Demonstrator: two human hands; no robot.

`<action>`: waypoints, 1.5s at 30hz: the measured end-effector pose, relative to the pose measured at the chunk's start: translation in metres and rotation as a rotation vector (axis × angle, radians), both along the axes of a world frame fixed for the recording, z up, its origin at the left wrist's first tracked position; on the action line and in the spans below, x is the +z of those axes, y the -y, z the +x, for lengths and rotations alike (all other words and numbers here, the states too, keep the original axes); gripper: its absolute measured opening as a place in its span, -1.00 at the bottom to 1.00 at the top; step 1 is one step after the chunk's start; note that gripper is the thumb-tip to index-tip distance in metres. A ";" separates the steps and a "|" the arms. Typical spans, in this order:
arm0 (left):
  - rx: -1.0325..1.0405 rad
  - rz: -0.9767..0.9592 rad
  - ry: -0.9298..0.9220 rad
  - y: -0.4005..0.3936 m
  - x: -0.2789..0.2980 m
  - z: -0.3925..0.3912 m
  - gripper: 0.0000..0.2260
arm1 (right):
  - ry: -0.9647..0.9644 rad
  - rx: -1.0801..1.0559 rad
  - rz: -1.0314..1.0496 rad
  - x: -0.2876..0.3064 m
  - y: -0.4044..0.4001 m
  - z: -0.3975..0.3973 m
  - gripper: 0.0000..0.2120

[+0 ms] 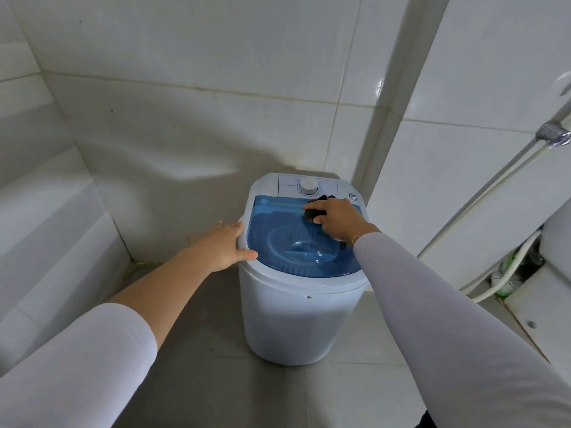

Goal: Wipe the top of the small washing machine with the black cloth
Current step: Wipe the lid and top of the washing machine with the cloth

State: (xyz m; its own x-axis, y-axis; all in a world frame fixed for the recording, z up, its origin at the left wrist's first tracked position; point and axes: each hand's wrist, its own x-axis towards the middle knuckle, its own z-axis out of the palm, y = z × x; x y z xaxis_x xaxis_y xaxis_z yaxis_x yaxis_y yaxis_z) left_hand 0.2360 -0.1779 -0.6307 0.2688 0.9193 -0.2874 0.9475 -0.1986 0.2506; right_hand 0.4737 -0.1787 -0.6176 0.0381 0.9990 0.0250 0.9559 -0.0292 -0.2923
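Note:
A small white washing machine (290, 316) stands on the grey floor, with a see-through blue lid (278, 236) and a white dial (309, 186) on its back panel. My right hand (336, 219) presses a black cloth (313, 214) onto the far right part of the blue lid, just in front of the dial. Most of the cloth is hidden under the hand; bits show at the fingers. My left hand (224, 248) grips the machine's white rim on its left side, thumb on top of the rim.
White tiled walls close in behind and to the left. A shower hose (482, 196) with a chrome fitting (553, 134) runs down the right wall. A white fixture (543, 304) and hoses crowd the right. Grey floor tiles (216, 381) lie in front.

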 end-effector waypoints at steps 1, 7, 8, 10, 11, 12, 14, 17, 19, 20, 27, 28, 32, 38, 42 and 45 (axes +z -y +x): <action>-0.001 -0.004 0.006 -0.001 -0.001 0.000 -0.25 | -0.010 -0.013 0.000 -0.001 0.002 0.006 -0.62; 0.007 0.008 -0.017 -0.005 -0.006 -0.001 -0.24 | 0.007 -0.059 0.015 -0.004 0.016 0.038 -0.61; 0.008 0.008 -0.011 -0.004 -0.006 -0.001 -0.24 | 0.011 -0.066 0.018 -0.005 0.019 0.042 -0.61; 0.011 0.007 -0.001 -0.002 -0.004 0.000 -0.25 | 0.010 -0.078 0.032 -0.006 0.023 0.048 -0.61; 0.014 0.008 0.000 0.000 -0.003 0.001 -0.25 | 0.009 -0.080 0.039 -0.006 0.025 0.050 -0.61; 0.020 0.009 0.000 0.001 -0.002 0.002 -0.26 | 0.008 -0.082 0.045 -0.007 0.026 0.051 -0.62; 0.039 0.013 0.010 0.004 -0.001 0.003 -0.28 | 0.006 -0.089 0.060 -0.008 0.030 0.054 -0.61; 0.075 0.001 0.076 0.009 -0.003 0.001 -0.29 | -0.031 -0.123 0.075 -0.009 0.035 0.057 -0.61; 0.092 0.002 0.124 0.013 -0.004 0.000 -0.30 | -0.047 -0.149 0.068 -0.006 0.036 0.057 -0.62; 0.101 0.008 0.152 0.015 -0.005 0.000 -0.31 | -0.044 -0.157 0.067 -0.003 0.035 0.056 -0.62; 0.148 -0.088 0.470 0.030 -0.001 0.001 -0.38 | -0.102 0.046 0.130 0.036 0.012 -0.011 -0.55; 0.158 -0.110 0.519 0.031 -0.002 0.000 -0.33 | -0.102 0.100 0.114 0.036 0.008 -0.027 -0.53; 0.200 -0.144 0.595 0.030 -0.013 -0.002 -0.17 | -0.108 0.255 0.010 0.021 -0.005 -0.080 -0.48; 0.163 -0.065 0.482 0.026 -0.025 -0.005 -0.27 | 0.011 0.278 -0.062 -0.006 -0.013 -0.107 -0.53; 0.166 -0.064 0.363 0.024 -0.027 -0.005 -0.20 | -0.006 0.269 -0.036 -0.009 -0.008 -0.104 -0.55; 0.153 -0.059 0.310 0.023 -0.027 -0.004 -0.17 | -0.017 0.242 -0.010 -0.012 -0.004 -0.104 -0.56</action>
State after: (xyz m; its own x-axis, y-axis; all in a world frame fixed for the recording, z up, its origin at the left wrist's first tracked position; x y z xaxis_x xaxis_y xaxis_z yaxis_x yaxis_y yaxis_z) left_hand 0.2320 -0.2010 -0.6576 0.2117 0.9399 -0.2678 0.8421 -0.0364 0.5380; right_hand 0.3702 -0.1748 -0.6294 -0.2021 0.9792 0.0162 0.9304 0.1972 -0.3090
